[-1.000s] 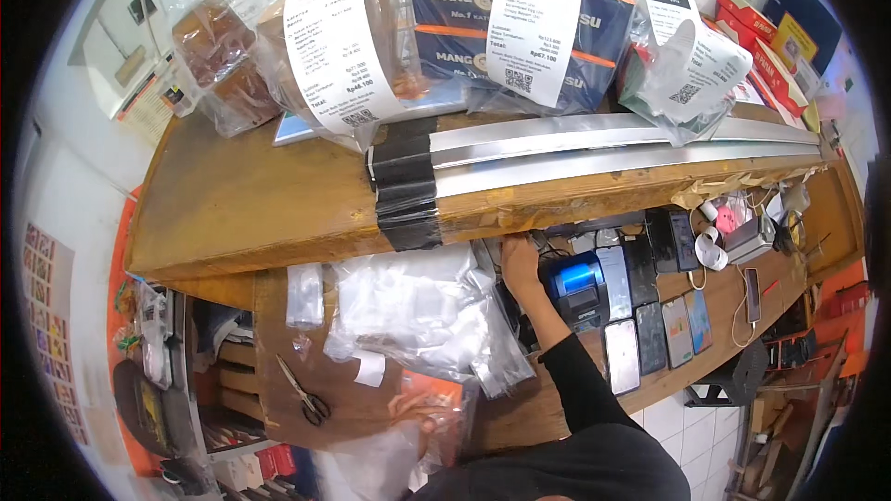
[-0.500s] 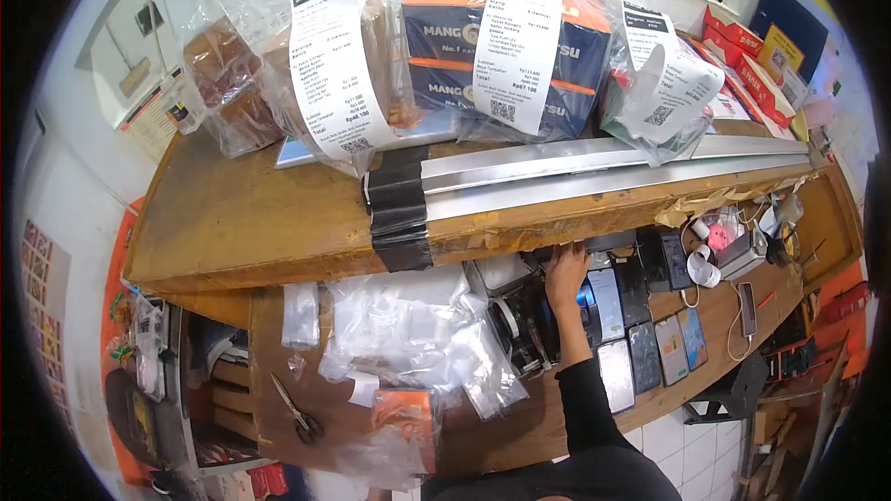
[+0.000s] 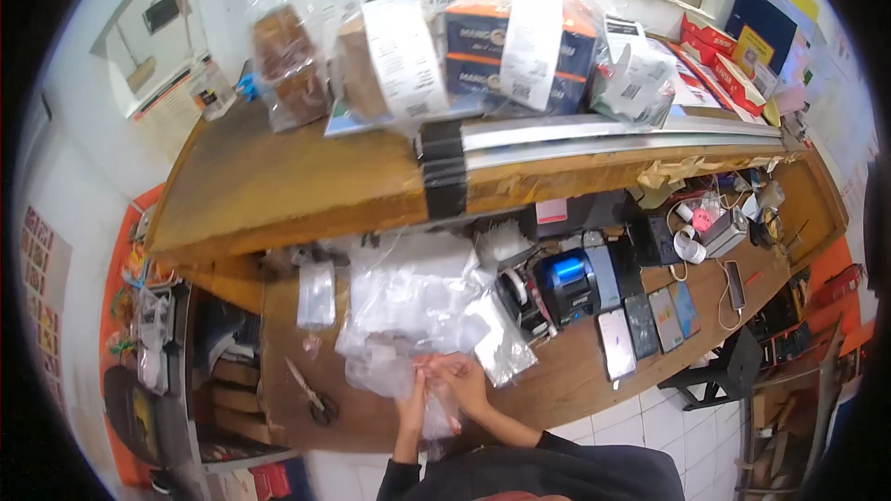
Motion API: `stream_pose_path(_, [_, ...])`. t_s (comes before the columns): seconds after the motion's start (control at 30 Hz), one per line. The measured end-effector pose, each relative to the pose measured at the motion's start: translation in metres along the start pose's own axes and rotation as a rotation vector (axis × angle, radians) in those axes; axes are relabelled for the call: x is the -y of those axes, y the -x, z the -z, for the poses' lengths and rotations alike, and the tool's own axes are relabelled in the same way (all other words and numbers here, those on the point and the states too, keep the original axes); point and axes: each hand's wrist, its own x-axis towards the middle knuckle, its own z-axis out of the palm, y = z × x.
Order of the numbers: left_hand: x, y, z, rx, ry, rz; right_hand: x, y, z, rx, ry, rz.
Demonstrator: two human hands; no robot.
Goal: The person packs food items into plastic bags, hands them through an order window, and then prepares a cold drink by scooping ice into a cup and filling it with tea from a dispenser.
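hanging between left hand [image 3: 411, 396], right hand [image 3: 466, 383]: clear plastic bag [image 3: 439, 420]

We see a thin, clear, crumpled plastic bag [image 3: 379, 367] pinched between our left hand [image 3: 411, 397] and right hand [image 3: 462, 380], near the front edge of the brown wooden table [image 3: 575, 348]. It bulges leftward; a blurred lower part hangs down.

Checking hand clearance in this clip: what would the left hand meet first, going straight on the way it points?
Past the held plastic, the left hand would probably meet the pile of clear bags; depth is unclear.
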Motion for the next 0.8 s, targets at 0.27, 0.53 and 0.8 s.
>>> stream_pose_path(0.27, [-0.001, 0.005, 0.042, 0.122, 0.138, -0.084, 0.012, 0.056, -0.003, 0.126, 0.32, -0.168])
stream_pose_path(0.53, [-0.008, 0.026, 0.079, 0.147, -0.06, -0.105, 0.022, 0.082, -0.037, 0.267, 1.086, 0.593])
stream_pose_path(0.8, [0.016, 0.021, 0.089, 0.116, 0.143, -0.165, 0.02, 0.13, -0.02, 0.298, 0.83, 0.15])
